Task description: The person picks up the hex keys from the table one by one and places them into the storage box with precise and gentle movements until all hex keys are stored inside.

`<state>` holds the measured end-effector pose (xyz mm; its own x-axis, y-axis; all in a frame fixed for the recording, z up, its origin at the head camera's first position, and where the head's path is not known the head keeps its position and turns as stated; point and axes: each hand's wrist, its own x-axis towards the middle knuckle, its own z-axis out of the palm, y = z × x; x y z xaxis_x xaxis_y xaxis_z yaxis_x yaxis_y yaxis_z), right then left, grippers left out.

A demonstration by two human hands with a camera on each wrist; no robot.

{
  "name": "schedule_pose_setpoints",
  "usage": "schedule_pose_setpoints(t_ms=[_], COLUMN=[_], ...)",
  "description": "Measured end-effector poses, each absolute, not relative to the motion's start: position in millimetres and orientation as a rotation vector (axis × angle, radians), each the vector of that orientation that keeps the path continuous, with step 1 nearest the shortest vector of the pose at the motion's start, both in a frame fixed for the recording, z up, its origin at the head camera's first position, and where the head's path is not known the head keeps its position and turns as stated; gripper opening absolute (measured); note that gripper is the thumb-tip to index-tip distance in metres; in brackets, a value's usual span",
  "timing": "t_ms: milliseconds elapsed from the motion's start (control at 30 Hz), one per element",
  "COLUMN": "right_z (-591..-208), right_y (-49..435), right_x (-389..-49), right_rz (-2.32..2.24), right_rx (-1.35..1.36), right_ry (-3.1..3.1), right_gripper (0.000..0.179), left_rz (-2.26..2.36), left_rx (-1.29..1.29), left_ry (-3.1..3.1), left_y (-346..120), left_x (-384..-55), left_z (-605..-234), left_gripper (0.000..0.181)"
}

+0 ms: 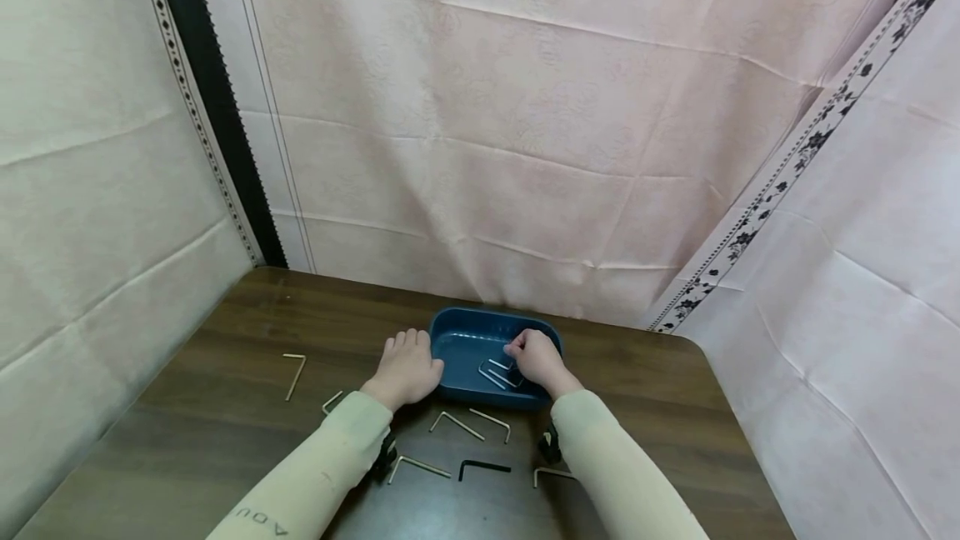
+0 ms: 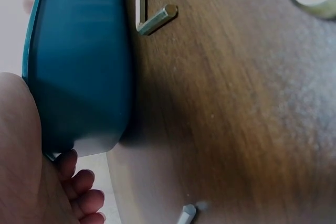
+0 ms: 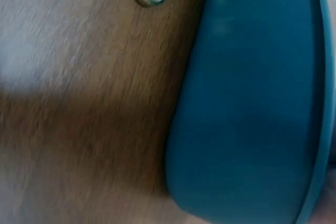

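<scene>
A blue tray (image 1: 468, 397) stands toward the back of the wooden table. My left hand (image 1: 408, 369) grips its left end, thumb at the rim; in the left wrist view the fingertips (image 2: 84, 182) curl outside that end. Over the tray's right part is my right hand (image 1: 538, 359), fingers curled and fingertips together just above several hex keys (image 1: 495, 376) lying inside. I cannot tell whether it pinches one. The right wrist view shows mostly the tray's outer wall (image 3: 252, 103), with that hand almost wholly out of frame.
In front of the tray lie several L-shaped hex keys, among them a black hex key (image 1: 486, 466) and a brass-coloured hex key (image 1: 423, 466). Another hex key (image 1: 297, 376) is farther left. White cloth (image 1: 480, 148) hangs behind and at both sides of the table (image 1: 645, 440).
</scene>
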<state>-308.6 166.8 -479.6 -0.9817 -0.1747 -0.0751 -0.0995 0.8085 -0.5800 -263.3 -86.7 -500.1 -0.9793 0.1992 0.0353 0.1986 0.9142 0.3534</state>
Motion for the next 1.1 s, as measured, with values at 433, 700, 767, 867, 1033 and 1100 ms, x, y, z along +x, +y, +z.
schedule_pose_setpoints(t_ms=[433, 700, 767, 867, 1033, 1100], right_z=[-480, -466, -459, -449, -436, -433], right_y=[163, 168, 171, 177, 191, 198], right_x=[-310, -301, -298, -292, -278, -271], right_rz=[-0.897, -1.046, -1.088, -1.158, -1.251, -1.272], right_rx=[-0.183, -0.317, -0.372, -0.452, -0.547, -0.572], right_ry=[2.890, 2.883, 2.890, 2.888, 2.867, 2.861], right_gripper=[0.018, 0.021, 0.024, 0.030, 0.035, 0.036], left_rz=[0.571, 0.564, 0.565, 0.573, 0.590, 0.599], left_rx=[0.335, 0.311, 0.310, 0.307, 0.298, 0.296], left_ry=[3.068, 3.081, 3.083, 3.086, 3.087, 3.084], left_y=[-84, -84, -84, -84, -84, -83], left_x=[-264, -263, -264, -265, -268, -270], left_z=[-502, -500, -500, -499, -497, -498], left_gripper=[0.055, 0.053, 0.053, 0.052, 0.050, 0.050])
